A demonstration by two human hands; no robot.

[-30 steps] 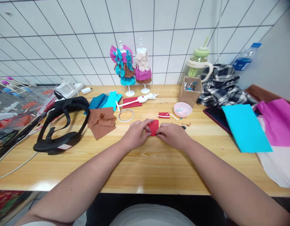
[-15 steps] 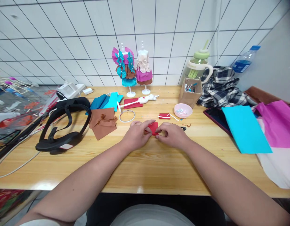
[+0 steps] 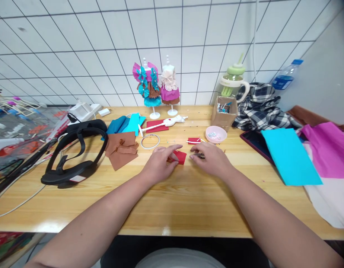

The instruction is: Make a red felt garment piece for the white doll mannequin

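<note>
Now the left hand [image 3: 158, 165] pins a folded red piece [image 3: 180, 156] to the counter [image 3: 172, 201], fingers pinched on its edge; the right hand [image 3: 212, 160] grips a small dark tool beside it, seemingly mid-fold.

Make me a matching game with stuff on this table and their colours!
Things:
1. small bowl
2. big paper sheet
3. headset
4. folded piece under the left hand

Colours:
A. black
B. red
C. pink
D. turquoise

Pairs: 1-C, 2-D, 3-A, 4-B
</note>
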